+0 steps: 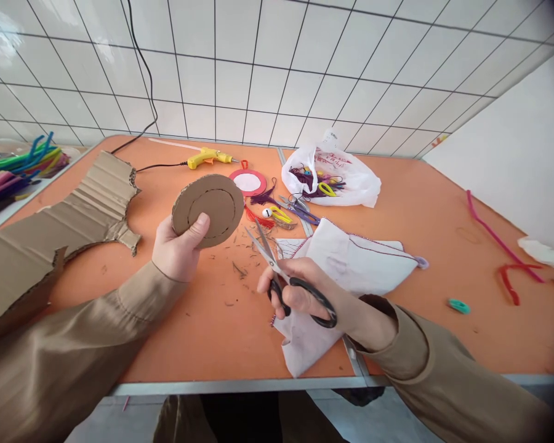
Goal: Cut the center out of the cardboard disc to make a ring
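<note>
My left hand (179,249) grips a round cardboard disc (216,206), thumb on its face and fingers behind. A dark dashed circle is marked inside the disc's edge. Black-handled scissors (277,271) are in my right hand (311,289), fingers through the loops, blades slightly apart and pointing up and left toward the disc without touching it. Under and behind my right hand lies a white cloth (364,261) with purple stitched edging. Small brown scraps (240,269) are scattered on the orange table (203,344) between my hands.
Torn cardboard (83,215) covers the left side. Farther back are a yellow glue gun (207,157), a red-rimmed disc (248,183), purple pliers (305,213) and a white plastic bag (355,178). Pink (498,231) and red (508,286) strips and a green coil (458,306) lie right.
</note>
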A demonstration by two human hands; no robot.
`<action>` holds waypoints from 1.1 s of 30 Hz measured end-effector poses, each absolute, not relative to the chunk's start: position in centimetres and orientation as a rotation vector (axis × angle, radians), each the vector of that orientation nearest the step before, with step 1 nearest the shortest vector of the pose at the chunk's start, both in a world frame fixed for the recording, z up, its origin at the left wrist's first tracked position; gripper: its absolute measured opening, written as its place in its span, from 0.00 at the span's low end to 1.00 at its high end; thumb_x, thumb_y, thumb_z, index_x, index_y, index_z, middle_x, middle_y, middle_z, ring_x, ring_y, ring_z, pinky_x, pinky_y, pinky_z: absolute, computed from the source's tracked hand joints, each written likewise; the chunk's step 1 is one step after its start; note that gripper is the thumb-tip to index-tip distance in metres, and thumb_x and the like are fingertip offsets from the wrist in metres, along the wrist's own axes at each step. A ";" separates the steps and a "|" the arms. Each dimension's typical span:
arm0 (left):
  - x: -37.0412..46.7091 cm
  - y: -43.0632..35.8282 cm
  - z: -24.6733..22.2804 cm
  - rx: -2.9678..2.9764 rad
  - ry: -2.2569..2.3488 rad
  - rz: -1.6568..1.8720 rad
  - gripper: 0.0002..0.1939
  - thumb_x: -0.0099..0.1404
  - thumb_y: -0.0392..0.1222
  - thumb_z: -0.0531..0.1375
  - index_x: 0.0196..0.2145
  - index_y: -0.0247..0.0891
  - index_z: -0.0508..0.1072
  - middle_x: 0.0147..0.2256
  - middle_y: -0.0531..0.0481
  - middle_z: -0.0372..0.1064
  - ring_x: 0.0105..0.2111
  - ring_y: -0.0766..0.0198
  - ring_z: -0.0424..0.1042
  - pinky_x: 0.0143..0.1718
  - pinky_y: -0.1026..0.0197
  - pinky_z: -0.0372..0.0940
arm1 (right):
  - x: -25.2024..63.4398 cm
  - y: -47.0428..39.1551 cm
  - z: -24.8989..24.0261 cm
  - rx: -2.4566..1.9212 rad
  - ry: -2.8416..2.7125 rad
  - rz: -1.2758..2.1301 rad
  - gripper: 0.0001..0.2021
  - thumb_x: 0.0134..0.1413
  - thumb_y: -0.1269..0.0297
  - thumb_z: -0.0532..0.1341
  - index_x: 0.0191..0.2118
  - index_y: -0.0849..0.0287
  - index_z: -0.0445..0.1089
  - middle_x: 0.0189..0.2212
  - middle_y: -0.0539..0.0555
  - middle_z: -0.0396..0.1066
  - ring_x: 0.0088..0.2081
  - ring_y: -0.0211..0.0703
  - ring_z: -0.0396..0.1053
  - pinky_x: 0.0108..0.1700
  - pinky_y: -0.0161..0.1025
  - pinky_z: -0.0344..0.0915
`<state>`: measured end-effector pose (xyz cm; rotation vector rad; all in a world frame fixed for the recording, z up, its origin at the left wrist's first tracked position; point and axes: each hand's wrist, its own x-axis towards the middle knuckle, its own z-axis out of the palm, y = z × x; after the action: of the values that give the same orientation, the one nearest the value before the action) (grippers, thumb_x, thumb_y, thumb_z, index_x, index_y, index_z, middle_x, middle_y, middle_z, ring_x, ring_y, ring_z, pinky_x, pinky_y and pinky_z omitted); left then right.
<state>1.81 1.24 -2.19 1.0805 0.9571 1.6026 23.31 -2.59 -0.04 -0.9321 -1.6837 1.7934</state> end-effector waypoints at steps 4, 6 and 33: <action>2.0 1.2 -1.3 0.870 0.902 1.466 0.24 0.50 0.46 0.69 0.46 0.39 0.75 0.45 0.42 0.76 0.51 0.44 0.71 0.47 0.47 0.71 | 23.8 -2.5 0.0 -0.881 -1.636 1.725 0.28 0.47 0.36 0.63 0.34 0.61 0.67 0.21 0.48 0.65 0.22 0.37 0.66 0.26 0.36 0.67; 2.1 1.1 -1.2 0.800 0.895 1.414 0.24 0.48 0.45 0.70 0.44 0.38 0.76 0.45 0.41 0.76 0.50 0.43 0.72 0.46 0.47 0.71 | 23.9 -2.5 0.0 -0.873 -1.634 1.738 0.28 0.48 0.36 0.63 0.35 0.61 0.67 0.21 0.48 0.65 0.22 0.37 0.67 0.26 0.36 0.67; 1.7 0.6 -2.4 1.244 0.939 1.354 0.17 0.54 0.44 0.69 0.41 0.38 0.78 0.42 0.43 0.77 0.46 0.46 0.73 0.48 0.46 0.69 | 23.9 -2.2 -0.2 -1.134 -1.724 1.639 0.20 0.47 0.48 0.68 0.31 0.62 0.67 0.19 0.45 0.60 0.19 0.32 0.63 0.21 0.30 0.58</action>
<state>1.71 0.62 -2.43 1.2444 0.9388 1.3539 23.94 -2.23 -0.21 -1.1343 -1.7241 1.6391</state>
